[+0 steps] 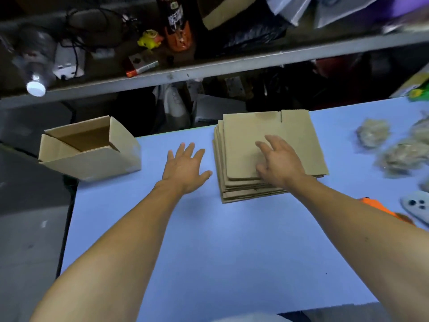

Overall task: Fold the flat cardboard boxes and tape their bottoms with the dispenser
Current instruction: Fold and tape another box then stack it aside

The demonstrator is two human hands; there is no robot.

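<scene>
A stack of flat cardboard boxes (243, 147) lies on the blue table (209, 240), right of centre. My right hand (277, 162) rests on top of the stack near its front, fingers spread and straight. My left hand (185, 169) is over the bare table just left of the stack, fingers spread, holding nothing. A folded box (92, 149) stands at the table's far left corner with its top flaps up. An orange object (376, 206), maybe the tape dispenser, shows partly behind my right forearm.
Crumpled paper wads (394, 149) lie at the right. A white phone (417, 205) sits by the right edge. A cluttered shelf (209, 68) runs behind the table. The table's left edge drops to a dark floor.
</scene>
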